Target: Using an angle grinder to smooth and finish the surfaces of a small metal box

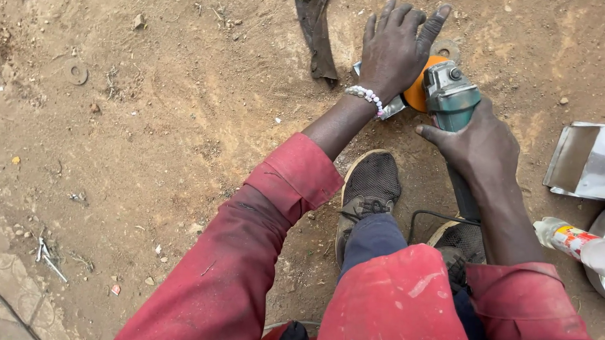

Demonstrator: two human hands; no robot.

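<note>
Angle grinder (450, 95), green body, orange guard, on bare dirt ground (149, 151) ahead of two dark shoes (369, 186). Gripped by right hand (481, 139), fingers wrapped around rear body. Left hand (394, 49), fingers spread flat, pressing small metal piece (393, 107) beside guard. Judged heavy, rigid, prone to kick; best held by body, clear of disc. Nearby: folded metal sheet (588, 160), plastic bottle (575, 241), dark scrap strip (315, 33).
</note>
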